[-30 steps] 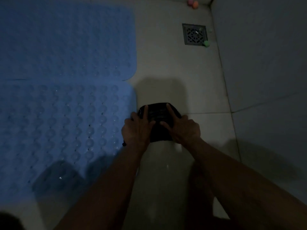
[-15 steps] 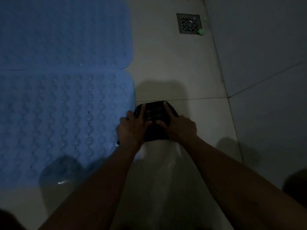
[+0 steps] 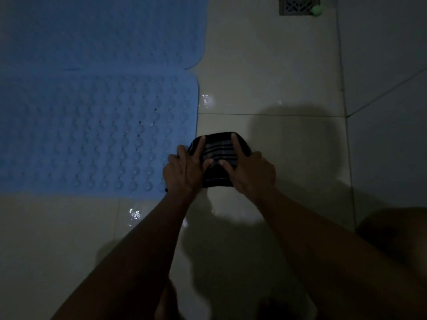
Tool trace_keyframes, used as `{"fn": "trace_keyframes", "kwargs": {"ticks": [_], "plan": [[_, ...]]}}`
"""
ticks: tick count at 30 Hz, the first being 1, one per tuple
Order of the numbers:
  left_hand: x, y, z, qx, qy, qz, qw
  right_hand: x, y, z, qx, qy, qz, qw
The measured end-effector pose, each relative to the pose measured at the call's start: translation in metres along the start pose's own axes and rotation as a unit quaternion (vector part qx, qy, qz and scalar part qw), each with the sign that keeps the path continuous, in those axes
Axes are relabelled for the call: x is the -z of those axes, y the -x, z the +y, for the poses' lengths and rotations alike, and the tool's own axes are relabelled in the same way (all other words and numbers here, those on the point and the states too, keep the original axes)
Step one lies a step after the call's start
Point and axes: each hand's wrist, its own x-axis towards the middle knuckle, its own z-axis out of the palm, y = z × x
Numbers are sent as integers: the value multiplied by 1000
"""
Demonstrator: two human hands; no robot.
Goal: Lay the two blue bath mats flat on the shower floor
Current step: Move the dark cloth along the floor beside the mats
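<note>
so the tiled floor (image 3: 265,65) has both blue mats on it, far mat (image 3: 104,31) and near mat (image 3: 92,135) lying flat, edges touching, on the left. just right of the near mat sits a dark striped cloth (image 3: 218,155). left hand (image 3: 184,169) and right hand (image 3: 250,173) both press down on it, fingers spread fairly straight, gripping nothing. drain (image 3: 298,4) up top with a little green ball (image 3: 318,10) beside it.

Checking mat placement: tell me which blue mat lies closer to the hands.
The near mat, the one with clearly visible bumps; its right edge runs beside the left hand. The far mat lies beyond it.
</note>
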Motion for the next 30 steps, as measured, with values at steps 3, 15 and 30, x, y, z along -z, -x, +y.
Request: {"fn": "trace_keyframes", "kwargs": {"ticks": [3, 15, 30], "plan": [[-6, 13, -2, 4, 8, 2, 1000, -6, 14, 1, 9, 5, 4, 1000], [-33, 28, -19, -47, 7, 66, 997, -31, 40, -2, -16, 26, 81, 996], [-64, 132, -47, -19, 39, 47, 998, -75, 125, -10, -4, 75, 61, 995]]}}
